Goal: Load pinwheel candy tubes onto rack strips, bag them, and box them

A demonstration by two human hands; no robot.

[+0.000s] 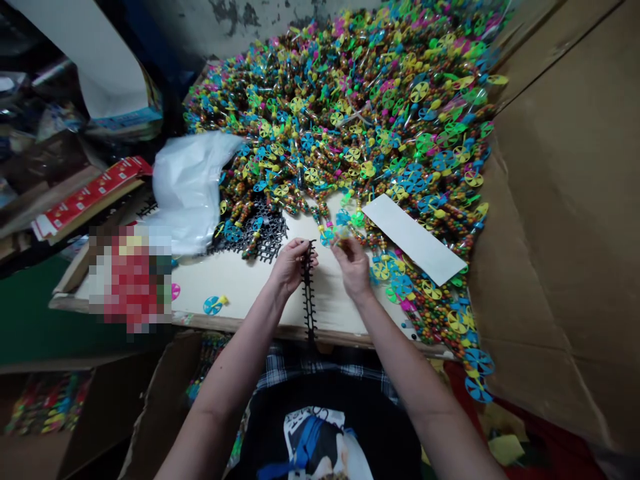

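Head view is showing the left hand [290,268] closing its fingers around the upper end of a black notched strip [309,293], which is hanging down past the front edge of the desk [240,283]. The right hand [354,267] is pinching a small, blurred piece between thumb and fingers, just beside the strip; its exact shape is unclear. Beyond both hands, a big pile of candy tubes [350,127] with colorful wheel tops is covering the back and right of the desk. A white card [415,240] is lying at a slant on the pile's near side. Clear plastic bags [187,190] are resting at the left, beside black strips [267,233], and a blue wheel [213,305] is lying near the front edge.
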